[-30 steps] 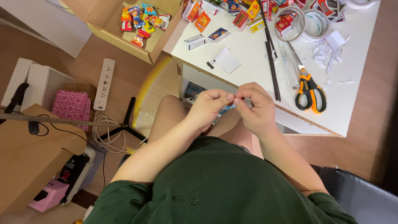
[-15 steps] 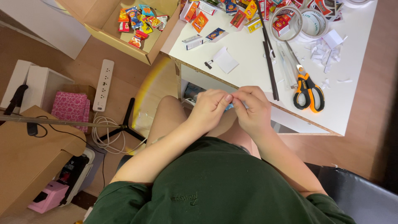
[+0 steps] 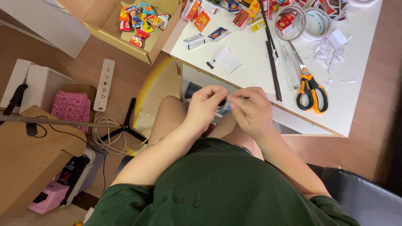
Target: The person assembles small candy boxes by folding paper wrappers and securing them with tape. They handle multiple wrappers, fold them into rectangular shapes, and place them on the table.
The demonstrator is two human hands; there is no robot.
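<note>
My left hand (image 3: 205,104) and my right hand (image 3: 249,109) meet just in front of the white table's near edge, above my lap. The fingertips of both pinch a tiny pale piece (image 3: 228,100), mostly hidden and too small to identify. On the table (image 3: 255,81) beyond the hands lie a folded white paper (image 3: 228,60), a long black strip (image 3: 272,54) and orange-and-black scissors (image 3: 310,90).
Two tape rolls (image 3: 316,23), white paper scraps (image 3: 331,52) and several small colourful packets (image 3: 201,21) lie further back. An open cardboard box (image 3: 125,39) of packets, a white power strip (image 3: 104,83), a tripod (image 3: 123,125) and cables sit on the floor to the left.
Both hands stay together at the same spot by the table edge. Only the fingertips have shifted slightly around the small piece.
</note>
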